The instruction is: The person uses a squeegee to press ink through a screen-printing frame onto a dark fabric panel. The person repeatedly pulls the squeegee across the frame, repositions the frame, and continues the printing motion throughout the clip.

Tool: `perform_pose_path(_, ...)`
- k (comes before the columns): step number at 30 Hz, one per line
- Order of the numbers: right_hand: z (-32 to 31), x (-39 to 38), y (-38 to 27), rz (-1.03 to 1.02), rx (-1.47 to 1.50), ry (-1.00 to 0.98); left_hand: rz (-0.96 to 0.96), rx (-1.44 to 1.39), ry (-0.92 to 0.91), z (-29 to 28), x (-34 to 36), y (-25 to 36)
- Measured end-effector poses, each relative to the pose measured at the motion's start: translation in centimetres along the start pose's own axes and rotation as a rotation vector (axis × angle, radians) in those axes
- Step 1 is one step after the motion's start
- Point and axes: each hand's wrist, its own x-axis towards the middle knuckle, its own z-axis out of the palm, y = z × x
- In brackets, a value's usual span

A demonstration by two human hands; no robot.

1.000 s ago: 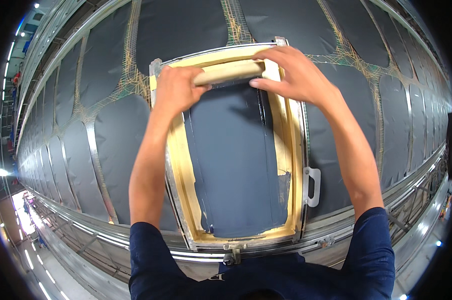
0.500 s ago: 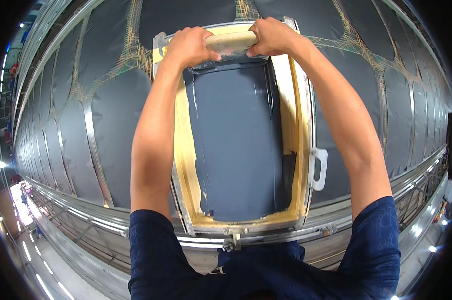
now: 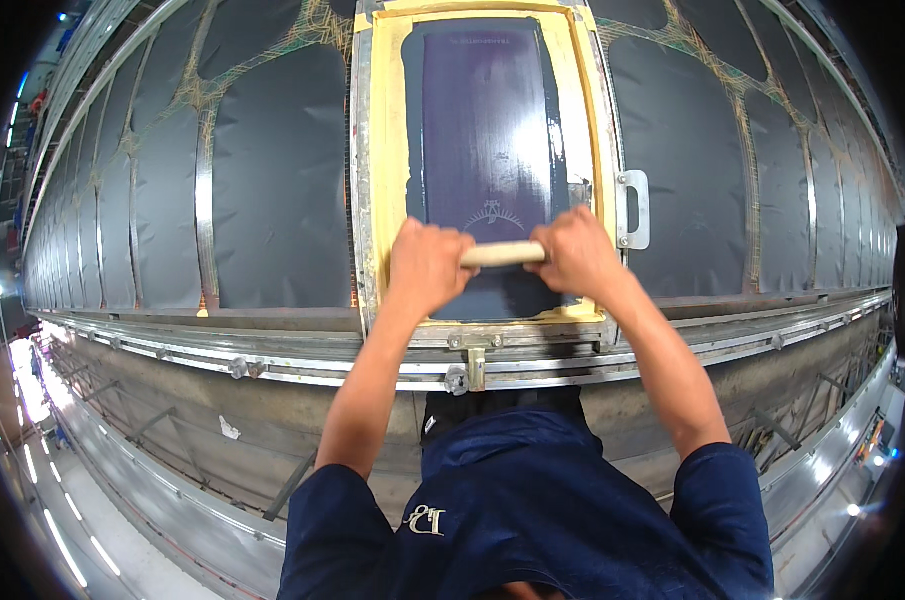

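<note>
My left hand [image 3: 431, 265] and my right hand [image 3: 578, 255] are closed round the two ends of a squeegee [image 3: 505, 254] with a pale rounded handle. It lies crosswise near the front end of a screen-printing frame [image 3: 381, 160] edged in yellow. Behind the squeegee the screen mesh [image 3: 478, 120] looks dark purple and glossy, with a pale sunburst-like emblem [image 3: 494, 214] just beyond the handle. Dark grey ink [image 3: 508, 298] covers the strip on my side. My hands and the handle hide the squeegee's blade.
A metal rail [image 3: 673, 352] runs along the table's near edge, with a clamp-like bracket [image 3: 477, 368] at the frame's front. A white handle [image 3: 636, 210] sticks out from the frame's right side. Dark panels [image 3: 283, 180] cover the long table on both sides.
Both hands have drawn the squeegee from the frame's far end to its near end. The mesh, evenly grey before, now shows purple with the emblem visible. My view has shifted too.
</note>
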Motion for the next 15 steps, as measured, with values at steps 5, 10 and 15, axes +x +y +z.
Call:
perform_pose_path(5, -0.5, -0.4, -0.5, 0.039, 0.023, -0.078, 0.004, -0.031, -0.014, -0.1, -0.9, 0.3)
perform_pose_path(10, -5.0, 10.2, 6.4, 0.042, -0.07, -0.057, 0.027, 0.018, 0.076, -4.6, 11.0, -4.5)
perform_pose_path(15, -8.9, 24.4, 16.3, 0.077, -0.066, 0.006, 0.056, 0.093, 0.138, -8.6, 26.8, -12.2)
